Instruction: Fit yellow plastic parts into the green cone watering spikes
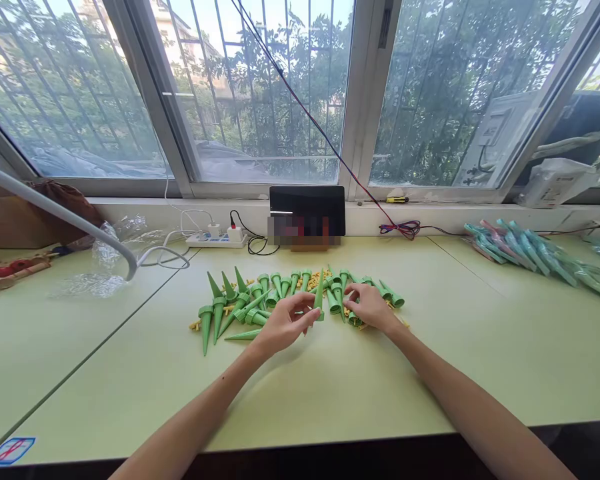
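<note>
My left hand [286, 325] is closed around the base of a green plastic spike [319, 295], a hollow-looking cone held upright with its tip pointing up, just above the table. My right hand [371, 307] reaches into the right part of the pile with its fingers bent and pinched together. Its fingertips are beside green cones and small yellow pieces, and what they grip, if anything, is hidden. Several more green spikes [219, 321] with ribbed collars lie spread in a band across the table. Small yellow plastic pieces [320, 280] are scattered behind and among them.
The pale yellow-green table [300, 407] runs to a window wall. At the back stand a black tablet [307, 203] and a white power strip [215, 240] with cables. Plastic-wrapped items [525, 247] lie right; a white curved tube [70, 213] crosses the left.
</note>
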{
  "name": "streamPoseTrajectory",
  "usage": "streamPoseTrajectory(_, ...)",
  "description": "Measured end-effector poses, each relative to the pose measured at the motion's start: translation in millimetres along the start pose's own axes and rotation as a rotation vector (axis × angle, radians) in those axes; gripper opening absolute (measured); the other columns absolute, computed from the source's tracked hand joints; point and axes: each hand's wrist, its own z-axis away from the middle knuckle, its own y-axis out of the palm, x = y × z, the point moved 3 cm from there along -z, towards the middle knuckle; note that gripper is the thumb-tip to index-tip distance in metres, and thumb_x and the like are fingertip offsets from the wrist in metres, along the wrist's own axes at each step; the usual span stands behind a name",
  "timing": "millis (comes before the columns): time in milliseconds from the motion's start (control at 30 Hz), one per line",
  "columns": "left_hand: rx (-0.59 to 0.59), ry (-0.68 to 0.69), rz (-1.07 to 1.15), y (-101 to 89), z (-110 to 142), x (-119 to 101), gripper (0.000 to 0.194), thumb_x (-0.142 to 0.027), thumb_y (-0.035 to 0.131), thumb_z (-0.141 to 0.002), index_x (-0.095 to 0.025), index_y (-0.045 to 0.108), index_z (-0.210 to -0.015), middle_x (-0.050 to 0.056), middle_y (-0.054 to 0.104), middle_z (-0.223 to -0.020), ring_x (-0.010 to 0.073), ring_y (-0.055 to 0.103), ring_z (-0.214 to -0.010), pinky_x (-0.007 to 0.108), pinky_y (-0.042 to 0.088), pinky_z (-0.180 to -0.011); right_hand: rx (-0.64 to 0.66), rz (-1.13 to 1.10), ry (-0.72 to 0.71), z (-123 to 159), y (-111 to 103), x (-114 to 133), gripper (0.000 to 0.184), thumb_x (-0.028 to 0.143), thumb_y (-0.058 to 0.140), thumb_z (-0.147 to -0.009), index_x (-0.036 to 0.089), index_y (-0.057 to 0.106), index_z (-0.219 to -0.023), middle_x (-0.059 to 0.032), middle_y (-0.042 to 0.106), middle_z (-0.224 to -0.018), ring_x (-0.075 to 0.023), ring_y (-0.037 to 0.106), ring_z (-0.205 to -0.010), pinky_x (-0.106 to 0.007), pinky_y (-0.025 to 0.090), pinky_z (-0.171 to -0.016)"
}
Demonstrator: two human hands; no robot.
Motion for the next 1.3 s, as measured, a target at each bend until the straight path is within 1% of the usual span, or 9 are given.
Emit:
streamPoseTrajectory(167,0.001,0.002,-0.006,-0.4,0.0,-0.6,0.033,-0.043,0.062,-0.087,-0.014,0.057,-0.103,0.0,0.056,-0.074,0.01,0.051,-0.06,0.024,0.047,-0.056,-0.009,0.009,-0.003,-0.8,1.9,-1.4,0.017,0.022,0.061,-0.078,0.017,0.069,-0.092,-0.0043,0.074,-0.076,-0.0193,0.067,-0.07,-0.026,0.047,-0.066)
streamPoseTrajectory(400,-0.006,0.004,0.012,0.7,-0.3,0.3,0.035,-0.043,0.063,-0.086,-0.013,0.058,-0.103,0.0,0.056,-0.073,0.0096,0.051,-0.058,0.023,0.047,-0.054,-0.014,0.001,-0.007,-0.1,-0.9,2.4,0.02,0.027,0.069,-0.073,0.017,0.07,-0.09,-0.0039,0.074,-0.076,-0.0193,0.068,-0.071,-0.027,0.047,-0.07)
streamPoseTrajectory(567,-0.018,0.011,0.009,0.4,-0.9,0.7,0.034,-0.043,0.063,-0.086,-0.013,0.058,-0.103,0.0,0.056,-0.073,0.0101,0.051,-0.059,0.023,0.047,-0.054,-0.015,0.002,0.008,1.4,-2.6,3.7,0.021,0.031,0.067,-0.073,0.018,0.071,-0.089,-0.0036,0.074,-0.076,-0.0194,0.067,-0.07,-0.026,0.046,-0.065)
streamPoseTrajectory(800,-0.012,0.012,0.003,-0.5,-0.3,2.8,0.033,-0.043,0.062,-0.087,-0.015,0.057,-0.102,0.0,0.055,-0.073,0.0106,0.052,-0.059,0.023,0.047,-0.055,0.031,0.015,0.016,6.7,-3.4,11.3,0.022,0.025,0.066,-0.068,0.017,0.07,-0.089,-0.0023,0.074,-0.074,-0.0178,0.066,-0.067,-0.024,0.046,-0.064)
streamPoseTrajectory(1000,-0.011,0.019,0.01,-0.5,-1.0,6.4,0.034,-0.043,0.062,-0.087,-0.015,0.057,-0.105,0.0,0.055,-0.074,0.011,0.052,-0.061,0.024,0.048,-0.055,0.048,0.003,0.004,6.7,-1.2,11.9,0.022,0.022,0.064,-0.069,0.016,0.071,-0.089,-0.0017,0.072,-0.072,-0.016,0.065,-0.064,-0.023,0.045,-0.06)
streamPoseTrajectory(1300,0.002,0.028,-0.005,-0.4,-1.0,5.8,0.034,-0.044,0.061,-0.088,-0.014,0.057,-0.105,0.0,0.054,-0.074,0.0111,0.052,-0.061,0.024,0.047,-0.055,0.028,0.002,-0.016,10.8,-0.8,18.8,0.022,0.016,0.062,-0.068,0.017,0.07,-0.088,-0.0013,0.073,-0.07,-0.0149,0.064,-0.061,-0.022,0.044,-0.058)
